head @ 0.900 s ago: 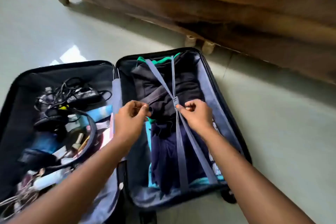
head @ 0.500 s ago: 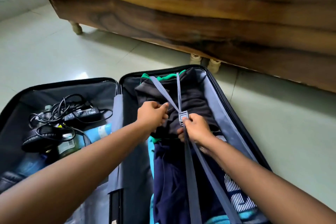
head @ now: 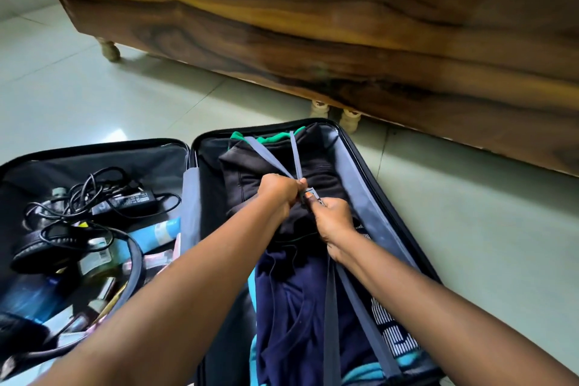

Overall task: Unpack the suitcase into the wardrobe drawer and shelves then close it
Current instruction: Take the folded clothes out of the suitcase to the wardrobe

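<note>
Suitcase [head: 360, 160] open on floor. I have left hand [head: 279, 194] and right hand [head: 333, 219] pinching strap buckle [head: 310, 193] between them; straps [head: 332, 307] run lengthwise over clothes [head: 291, 301], toward me.

Black suitcase [head: 360, 166] open flat on floor, folded clothes [head: 291, 307] strapped in

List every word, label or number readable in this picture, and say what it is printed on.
None can be read.
Black power adapter: white label print, too small.
Light blue tube: markings blurred.
Clear bottle: label blurred.
White striped lettering on dark garment: partly hidden under the grey strap, unreadable.
</note>
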